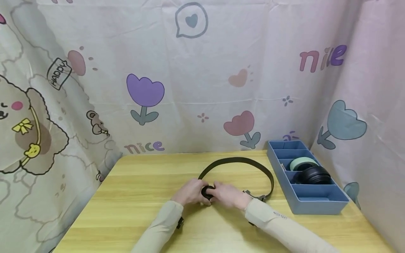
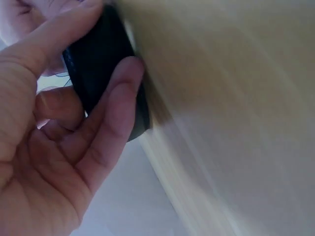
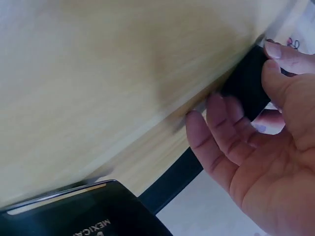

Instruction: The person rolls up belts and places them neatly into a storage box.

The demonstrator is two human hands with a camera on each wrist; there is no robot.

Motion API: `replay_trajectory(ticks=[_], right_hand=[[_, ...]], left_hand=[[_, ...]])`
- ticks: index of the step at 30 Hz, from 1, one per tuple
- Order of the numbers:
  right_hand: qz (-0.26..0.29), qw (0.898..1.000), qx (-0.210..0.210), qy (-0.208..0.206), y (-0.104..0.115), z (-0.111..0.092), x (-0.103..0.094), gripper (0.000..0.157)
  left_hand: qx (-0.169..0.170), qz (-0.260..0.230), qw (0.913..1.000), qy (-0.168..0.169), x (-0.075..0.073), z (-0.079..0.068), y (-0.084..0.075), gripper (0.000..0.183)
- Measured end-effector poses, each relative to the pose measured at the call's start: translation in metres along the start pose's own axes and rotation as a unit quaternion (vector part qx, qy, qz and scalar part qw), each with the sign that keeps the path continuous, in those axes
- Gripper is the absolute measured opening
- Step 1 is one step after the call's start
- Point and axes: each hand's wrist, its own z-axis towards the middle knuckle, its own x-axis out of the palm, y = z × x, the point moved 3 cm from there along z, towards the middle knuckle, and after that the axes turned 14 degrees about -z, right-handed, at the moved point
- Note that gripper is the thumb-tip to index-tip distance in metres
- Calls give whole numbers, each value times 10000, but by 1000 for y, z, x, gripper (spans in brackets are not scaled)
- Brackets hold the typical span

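A dark belt (image 1: 237, 160) lies on the table, its strap arching out behind the hands and back round to the right. One end is wound into a small coil (image 1: 207, 192) between both hands. My left hand (image 1: 191, 192) grips the coil from the left, with thumb and fingers on its edges in the left wrist view. From the right, my right hand (image 1: 230, 195) pinches the coil, its thumb on the strap and its other fingers loosely bent beside it. The metal buckle (image 1: 262, 198) sits by the right wrist; lettering shows on a dark plate (image 3: 88, 216) in the right wrist view.
To the right stands a blue-grey divided box (image 1: 319, 208) with several compartments. A mint-green rolled belt (image 1: 297, 162) and a black rolled belt (image 1: 314, 175) lie in it. A printed curtain (image 1: 196, 70) hangs behind the wooden table (image 1: 133, 196) and along its sides.
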Motion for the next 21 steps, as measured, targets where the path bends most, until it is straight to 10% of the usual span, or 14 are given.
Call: replay_trajectory(ticks=[12, 21], right_hand=[[535, 9982, 45, 283, -9, 2, 8, 15], [434, 9986, -104, 297, -14, 4, 7, 15]], left_hand=[[-49, 768, 9970, -74, -2, -3, 6, 42], [-76, 216, 9995, 203, 2, 3, 6, 35]])
